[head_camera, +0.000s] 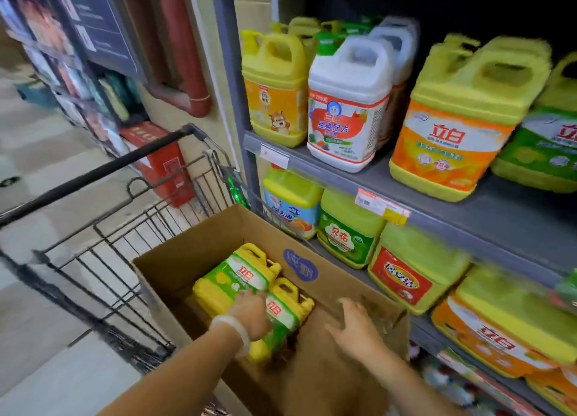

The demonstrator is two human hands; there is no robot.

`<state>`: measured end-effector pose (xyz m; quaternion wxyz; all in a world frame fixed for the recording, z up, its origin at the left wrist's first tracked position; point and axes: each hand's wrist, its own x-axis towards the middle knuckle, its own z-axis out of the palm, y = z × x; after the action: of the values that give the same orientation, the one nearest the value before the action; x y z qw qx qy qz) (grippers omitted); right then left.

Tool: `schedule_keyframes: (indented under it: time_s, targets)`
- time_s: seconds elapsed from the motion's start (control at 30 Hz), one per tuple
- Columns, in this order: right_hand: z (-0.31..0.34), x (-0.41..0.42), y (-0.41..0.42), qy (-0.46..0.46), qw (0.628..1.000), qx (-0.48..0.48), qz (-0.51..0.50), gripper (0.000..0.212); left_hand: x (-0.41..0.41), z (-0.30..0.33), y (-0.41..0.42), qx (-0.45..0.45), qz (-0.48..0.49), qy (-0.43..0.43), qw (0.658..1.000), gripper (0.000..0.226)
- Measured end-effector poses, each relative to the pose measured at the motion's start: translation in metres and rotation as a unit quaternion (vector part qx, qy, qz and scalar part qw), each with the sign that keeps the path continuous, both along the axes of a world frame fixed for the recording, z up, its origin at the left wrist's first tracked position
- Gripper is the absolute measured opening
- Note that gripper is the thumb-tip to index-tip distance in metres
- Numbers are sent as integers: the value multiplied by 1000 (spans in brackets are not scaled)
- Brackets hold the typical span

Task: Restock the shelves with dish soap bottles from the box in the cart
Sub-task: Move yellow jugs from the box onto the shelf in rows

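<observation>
An open cardboard box (199, 253) sits in a wire shopping cart (131, 237). Inside lie two yellow dish soap bottles with green labels, a far one (232, 276) and a near one (285, 314). My left hand (249, 314), a pale bangle on its wrist, is down in the box with its fingers curled over the near bottle's side. My right hand (352, 326) hovers with fingers spread above the box's right part and holds nothing. The grey shelves (487, 209) on the right carry many soap jugs.
The cart's black handle bar (93, 172) runs across the left. A red box (162, 162) stands on the floor by the wall beyond the cart. The upper shelf has bare grey surface in front of the orange-label jug (449, 140). The tiled aisle floor stretches to the left.
</observation>
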<state>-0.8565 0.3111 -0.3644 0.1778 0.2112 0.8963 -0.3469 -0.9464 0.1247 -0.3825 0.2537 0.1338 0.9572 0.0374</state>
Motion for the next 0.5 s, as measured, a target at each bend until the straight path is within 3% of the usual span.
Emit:
schedule_keyframes:
  time_s: [0.27,0.5]
  targets:
    - [-76,-115,-107,-121,971,-147,-142,50,-134,-52,-95,-18,35,-27,999,68]
    - [-131,-186,-150,-146,922,-250,-257,72,-191,-103,-112,67,90,-150,982,82]
